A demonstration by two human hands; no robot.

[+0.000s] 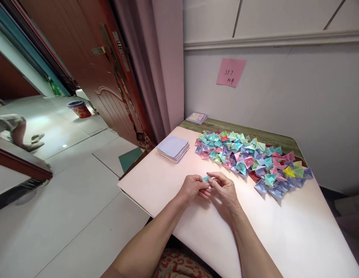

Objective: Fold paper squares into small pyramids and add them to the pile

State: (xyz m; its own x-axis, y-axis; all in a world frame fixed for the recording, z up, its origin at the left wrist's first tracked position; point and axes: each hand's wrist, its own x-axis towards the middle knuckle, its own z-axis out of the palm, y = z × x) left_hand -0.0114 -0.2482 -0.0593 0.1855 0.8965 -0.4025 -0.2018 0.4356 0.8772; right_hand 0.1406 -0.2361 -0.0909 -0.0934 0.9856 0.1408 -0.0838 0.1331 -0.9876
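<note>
My left hand (193, 188) and my right hand (224, 190) meet over the pale pink table top (283, 231), both pinching a small folded teal paper piece (206, 178) between their fingertips. Just beyond them lies a wide heap of folded paper shapes (249, 160) in teal, pink, purple, yellow and red. A stack of flat square paper sheets (172, 148) sits to the left of the heap, near the table's left edge.
A small pack of paper (197, 117) lies at the table's far corner by the wall. A pink note (230, 72) is stuck on the wall. A wooden door (89, 69) stands open at left, with a bucket (79, 108) and another person's legs (19, 131) on the tiled floor.
</note>
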